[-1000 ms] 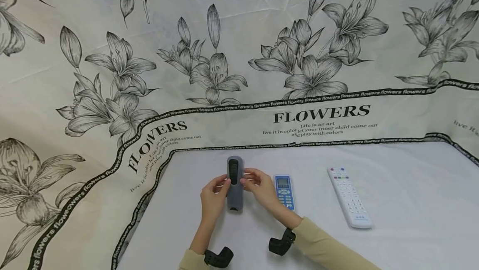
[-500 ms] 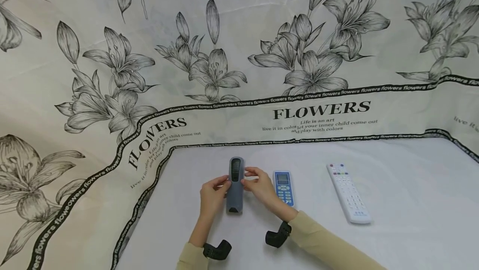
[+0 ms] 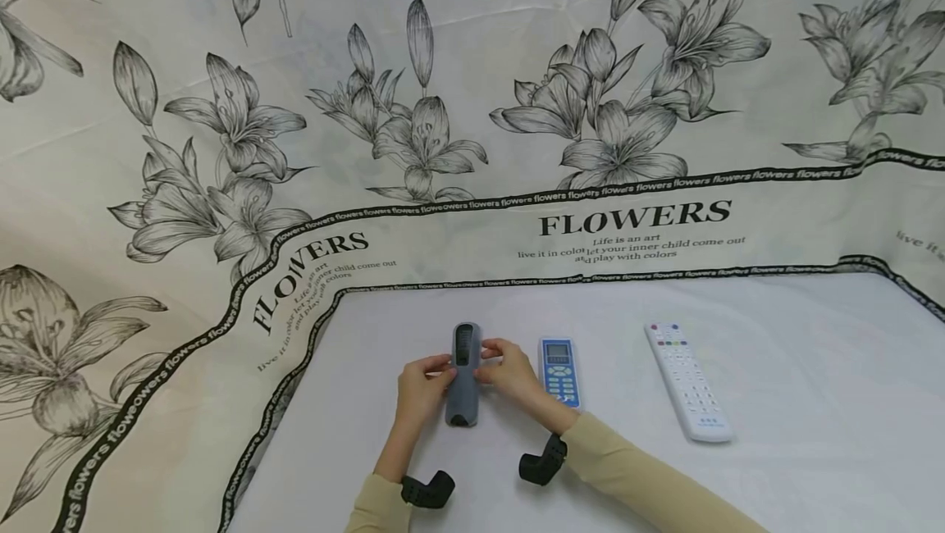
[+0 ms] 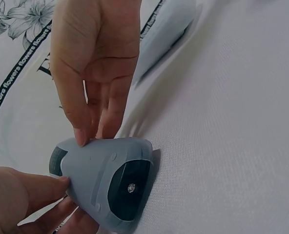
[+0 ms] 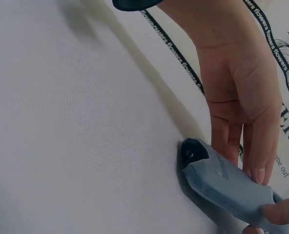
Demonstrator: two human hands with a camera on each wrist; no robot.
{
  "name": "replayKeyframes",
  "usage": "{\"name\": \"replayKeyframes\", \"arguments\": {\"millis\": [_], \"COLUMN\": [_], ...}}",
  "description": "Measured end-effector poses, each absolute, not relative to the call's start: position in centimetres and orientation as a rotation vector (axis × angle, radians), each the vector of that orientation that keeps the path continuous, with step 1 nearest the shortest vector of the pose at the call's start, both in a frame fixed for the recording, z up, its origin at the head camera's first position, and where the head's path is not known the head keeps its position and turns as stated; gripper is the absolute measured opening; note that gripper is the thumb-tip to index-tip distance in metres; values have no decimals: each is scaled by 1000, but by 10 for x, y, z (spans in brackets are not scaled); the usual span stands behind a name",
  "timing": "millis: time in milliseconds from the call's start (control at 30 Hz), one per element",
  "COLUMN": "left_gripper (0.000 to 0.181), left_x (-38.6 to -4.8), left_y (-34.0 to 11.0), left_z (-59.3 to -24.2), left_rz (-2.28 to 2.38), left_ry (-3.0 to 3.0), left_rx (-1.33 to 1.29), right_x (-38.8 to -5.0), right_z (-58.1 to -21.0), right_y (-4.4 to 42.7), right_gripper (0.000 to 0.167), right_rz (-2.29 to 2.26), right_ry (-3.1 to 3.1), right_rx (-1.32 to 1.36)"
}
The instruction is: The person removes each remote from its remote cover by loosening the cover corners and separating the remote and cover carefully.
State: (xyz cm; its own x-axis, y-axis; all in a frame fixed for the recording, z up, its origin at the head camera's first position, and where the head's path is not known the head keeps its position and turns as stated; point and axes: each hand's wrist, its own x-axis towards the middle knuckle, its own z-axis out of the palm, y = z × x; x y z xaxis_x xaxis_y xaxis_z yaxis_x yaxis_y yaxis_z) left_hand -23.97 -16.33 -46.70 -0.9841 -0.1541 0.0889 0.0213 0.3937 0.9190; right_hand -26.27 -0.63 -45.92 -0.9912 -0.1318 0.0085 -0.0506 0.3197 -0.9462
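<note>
A blue-grey casing (image 3: pixel 463 394) with a dark window in its upper half points away from me, left of centre. My left hand (image 3: pixel 423 392) pinches its left side between thumb and fingers, and my right hand (image 3: pixel 514 375) pinches the right side. In the left wrist view the near end of the casing (image 4: pixel 93 173) shows a dark panel with a small round fitting; my left hand (image 4: pixel 22 200) is at lower left. The right wrist view has the casing (image 5: pixel 227 187) close above the cloth, with my right hand (image 5: pixel 285 212) at the edge. Whether it touches the cloth, I cannot tell.
A blue-and-white remote (image 3: pixel 559 371) lies just beyond my right forearm. Farther right is a long white remote (image 3: pixel 690 385). White cloth (image 3: pixel 812 385) covers the table, and a flower-printed curtain (image 3: pixel 458 246) rises behind it.
The casing's far end has dropped and come slightly toward me. Both hands have moved down a little with it, keeping their pinch on its sides.
</note>
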Motion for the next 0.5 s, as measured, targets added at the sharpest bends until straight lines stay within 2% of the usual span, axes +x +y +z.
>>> {"name": "replayKeyframes", "arguments": {"millis": [500], "left_gripper": [25], "left_x": [-246], "left_y": [-168], "left_z": [-474], "left_rz": [-1463], "left_ry": [-2599], "left_rx": [78], "right_x": [-267], "right_z": [-467], "right_y": [-12], "right_gripper": [55], "right_rz": [-1645], "right_ry": [2545], "right_rx": [-204]}}
